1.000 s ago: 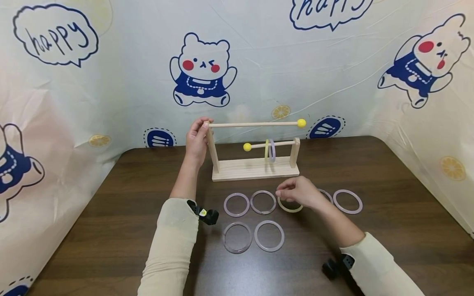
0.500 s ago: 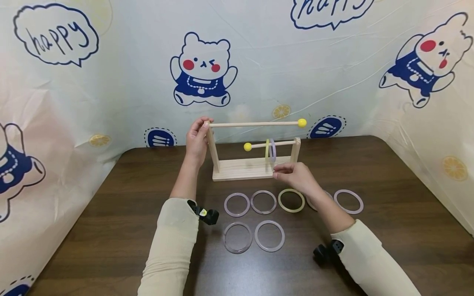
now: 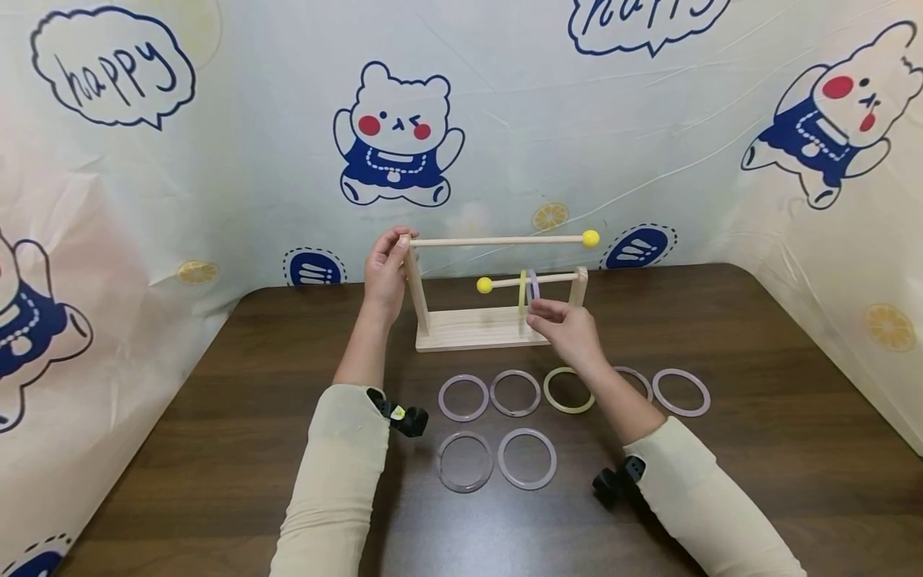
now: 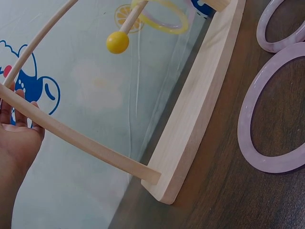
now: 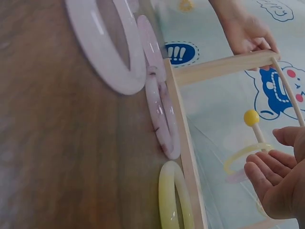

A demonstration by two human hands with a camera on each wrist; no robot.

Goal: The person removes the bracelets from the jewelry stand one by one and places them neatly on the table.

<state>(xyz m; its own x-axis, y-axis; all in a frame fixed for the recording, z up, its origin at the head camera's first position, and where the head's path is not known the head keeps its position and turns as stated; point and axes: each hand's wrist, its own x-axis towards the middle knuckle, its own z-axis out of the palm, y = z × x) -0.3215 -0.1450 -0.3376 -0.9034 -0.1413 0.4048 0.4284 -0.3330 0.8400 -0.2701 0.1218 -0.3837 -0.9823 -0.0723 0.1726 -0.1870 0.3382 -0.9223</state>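
Observation:
A wooden bangle stand [image 3: 476, 330] has two posts, a long upper rod [image 3: 497, 241] and a shorter lower rod [image 3: 505, 283], each tipped with a yellow ball. My left hand [image 3: 386, 272] grips the top of the left post [image 4: 81, 138]. On the lower rod hang a yellow bangle [image 3: 522, 292] and a lilac bangle [image 3: 534, 285]. Just below and in front of them is my right hand [image 3: 571, 330]. In the right wrist view its thumb stands apart from the loosely bent fingers [image 5: 271, 174], and I see nothing between them.
Several bangles lie on the dark wooden table [image 3: 288, 449]: a yellow one [image 3: 548, 398], lilac ones such as the far-right bangle [image 3: 681, 413], and two nearer me, one a pale bangle [image 3: 527, 486]. A printed cloth [image 3: 252, 160] hangs behind and at the sides.
My right hand has left the yellow bangle on the table and moved up and forward to the bangles on the lower rod. The left hand stays on the post.

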